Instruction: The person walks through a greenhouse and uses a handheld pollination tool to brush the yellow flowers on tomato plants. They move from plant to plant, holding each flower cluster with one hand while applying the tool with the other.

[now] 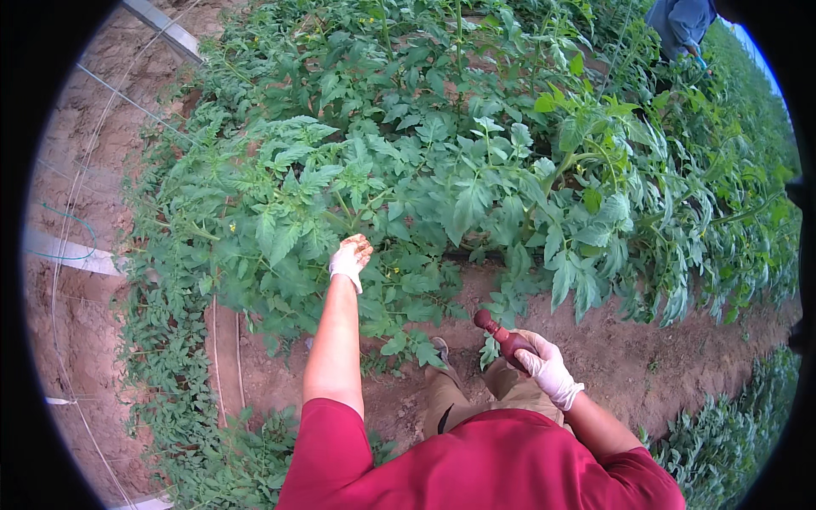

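Note:
My left hand (350,258), in a pale glove stained brown at the fingers, reaches into the tomato plants (338,197) with its fingers curled near a stem. The leaves around it make it unclear whether the fingers grip anything. In front of my right thigh, my right hand (547,366), also in a pale glove, is closed around a dark red bottle (514,345) with a round-ended top. The bottle tilts up and to the left, its top beside some low tomato leaves.
Dense tomato foliage fills the row ahead, with a black pipe (472,256) low beneath it. Strings (60,268) and pale beams (80,252) cross the soil at left. A person in blue (679,29) stands among plants at upper right. More plants (733,421) grow at lower right.

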`<state>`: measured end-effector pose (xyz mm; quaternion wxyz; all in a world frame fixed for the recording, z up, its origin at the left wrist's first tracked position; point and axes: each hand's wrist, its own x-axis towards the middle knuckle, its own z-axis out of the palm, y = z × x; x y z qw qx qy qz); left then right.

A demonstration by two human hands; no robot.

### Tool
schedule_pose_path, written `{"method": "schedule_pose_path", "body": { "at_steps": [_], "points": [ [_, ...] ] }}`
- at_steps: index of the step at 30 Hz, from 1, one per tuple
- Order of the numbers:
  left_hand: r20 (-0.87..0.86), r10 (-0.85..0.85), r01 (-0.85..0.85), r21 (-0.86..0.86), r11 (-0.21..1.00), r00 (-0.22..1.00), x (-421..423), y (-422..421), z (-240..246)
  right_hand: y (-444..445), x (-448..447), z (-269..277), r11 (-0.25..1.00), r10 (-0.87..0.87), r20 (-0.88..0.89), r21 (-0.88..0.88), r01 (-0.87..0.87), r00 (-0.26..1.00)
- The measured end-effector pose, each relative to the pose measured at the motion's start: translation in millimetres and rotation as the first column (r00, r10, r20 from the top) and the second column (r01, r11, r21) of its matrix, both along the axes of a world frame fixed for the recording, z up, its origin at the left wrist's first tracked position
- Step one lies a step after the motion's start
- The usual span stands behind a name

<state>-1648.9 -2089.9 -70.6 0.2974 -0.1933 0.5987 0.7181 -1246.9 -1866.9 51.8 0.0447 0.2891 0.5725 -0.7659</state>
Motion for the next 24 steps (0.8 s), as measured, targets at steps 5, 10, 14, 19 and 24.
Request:
{"method": "schedule_pose_path", "body": {
  "at_steps": [5, 10, 14, 19, 24],
  "points": [
    [0.287, 0.255, -0.307, 0.153, 0.939, 0.923, -62.6, 33.7, -42.4, -14.9, 11.0, -12.5, 0.985, -0.168, 0.170, -0.020, 0.174, 0.971],
    [0.463, 0.265, -0.395, 0.212, 0.894, 0.846, -103.4, 13.8, -73.3, -32.4, 16.5, -22.7, 0.965, -0.241, 0.178, -0.062, 0.255, 0.954],
    [0.607, 0.273, -0.539, 0.311, 0.783, 0.747, -121.6, 6.4, -84.9, -40.4, 6.6, -32.0, 0.970, -0.228, 0.149, -0.045, 0.237, 0.962],
    [0.376, 0.453, -0.522, 0.105, 0.846, 0.809, -111.1, 3.4, -111.4, -32.9, -6.8, -33.8, 0.964, -0.255, 0.124, -0.049, 0.263, 0.959],
    [0.409, 0.176, -0.313, 0.296, 0.903, 0.895, -98.1, -22.3, -111.8, -19.9, -13.2, -29.9, 0.954, -0.266, 0.176, -0.093, 0.285, 0.948]
  ]
}}
